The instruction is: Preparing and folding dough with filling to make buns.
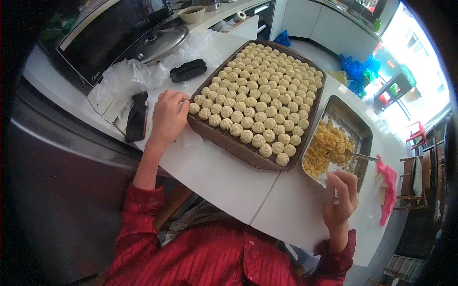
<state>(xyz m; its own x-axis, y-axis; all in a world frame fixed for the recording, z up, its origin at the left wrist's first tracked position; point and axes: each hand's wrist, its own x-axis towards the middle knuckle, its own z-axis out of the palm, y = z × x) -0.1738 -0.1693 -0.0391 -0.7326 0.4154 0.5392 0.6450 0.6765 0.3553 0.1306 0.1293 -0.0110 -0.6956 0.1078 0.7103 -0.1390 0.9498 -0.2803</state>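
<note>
A large brown tray (229, 146) holds rows of small pleated pale buns (260, 95). At its left corner my left hand (168, 117) has bent fingers and thumb closed at the rim, right beside the corner bun. To the right stands a smaller metal tray (366, 138) with crumbly yellow-orange filling (329, 145). A metal spoon (363, 156) lies in the filling, its handle over the right rim. My right hand (341, 198) is just outside the near edge of this tray, fingers curled in a pinch. A thin pale bit shows between them, too small to name.
On the white table (224, 178) at the left lie a black phone (137, 117), a dark oblong thing (188, 70), crumpled clear plastic (126, 78) and a pan lid (164, 44). A pink cloth (389, 190) hangs at the right edge. Blue bags (353, 71) lie beyond.
</note>
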